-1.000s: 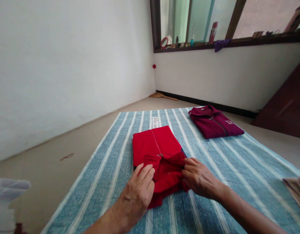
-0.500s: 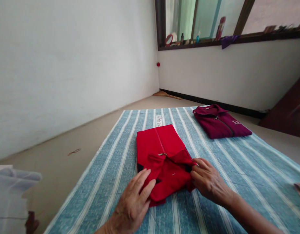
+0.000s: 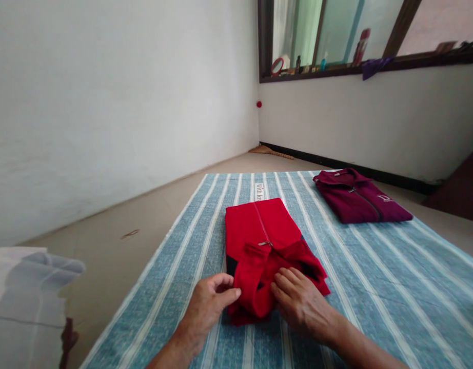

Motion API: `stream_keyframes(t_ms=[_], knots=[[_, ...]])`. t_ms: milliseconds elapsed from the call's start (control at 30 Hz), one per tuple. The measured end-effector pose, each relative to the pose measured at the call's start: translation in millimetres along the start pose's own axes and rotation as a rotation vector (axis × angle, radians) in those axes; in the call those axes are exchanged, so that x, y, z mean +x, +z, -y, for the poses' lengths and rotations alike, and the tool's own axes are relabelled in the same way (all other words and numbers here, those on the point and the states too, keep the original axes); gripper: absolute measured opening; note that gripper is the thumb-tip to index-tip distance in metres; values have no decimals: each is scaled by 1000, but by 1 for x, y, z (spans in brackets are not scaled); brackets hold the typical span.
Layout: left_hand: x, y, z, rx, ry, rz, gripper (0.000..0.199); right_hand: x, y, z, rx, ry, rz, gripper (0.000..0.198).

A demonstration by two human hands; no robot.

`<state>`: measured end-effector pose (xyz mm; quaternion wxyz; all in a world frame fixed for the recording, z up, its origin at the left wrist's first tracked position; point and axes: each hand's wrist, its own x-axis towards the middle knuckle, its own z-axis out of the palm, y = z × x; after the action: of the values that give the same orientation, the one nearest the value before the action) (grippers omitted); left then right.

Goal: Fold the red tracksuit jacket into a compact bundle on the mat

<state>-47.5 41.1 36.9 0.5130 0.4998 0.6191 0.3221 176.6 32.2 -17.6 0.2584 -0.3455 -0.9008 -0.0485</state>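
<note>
A folded red zip-up jacket (image 3: 259,220) lies on the striped cloth, its collar towards me and its zip pull just above the collar opening. Dark patches show at its sides. My left hand (image 3: 208,305) is at the collar's left edge, with thumb and forefinger closed on the fabric. Over the near right part of the collar, my right hand (image 3: 298,302) has its fingers bent and pressed together on the red cloth; its thumb is hidden. A folded maroon zip-up jacket (image 3: 359,200) with a dark zip lies apart, at the far right.
The blue and white striped cloth (image 3: 175,261) covers the surface under both jackets. Whitish sheer fabric (image 3: 28,297) hangs at the lower left. A broom (image 3: 271,151) lies on the floor by the wall corner. Bottles and a round mirror (image 3: 277,66) stand on the window sill.
My right hand has left the jacket's right edge and moved inward onto the collar. My left hand has drawn its fingers in at the collar's left side. The view has shifted slightly left.
</note>
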Motion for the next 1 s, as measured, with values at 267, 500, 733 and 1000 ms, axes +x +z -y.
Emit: stream_keyframes(t_ms=[267,500,733,1000], knots=[[5,0,7,-384,-127,6,21,-3,9,1,-6,36,-40,23],[1,-4,5,-331,-63,15,24,0,7,3,-17,12,-122,21],[9,-4,5,62,96,-39,22,-3,13,9,-81,-18,-189,28],[14,10,15,887,1067,-447,30,-3,44,8,-158,-85,-264,28]])
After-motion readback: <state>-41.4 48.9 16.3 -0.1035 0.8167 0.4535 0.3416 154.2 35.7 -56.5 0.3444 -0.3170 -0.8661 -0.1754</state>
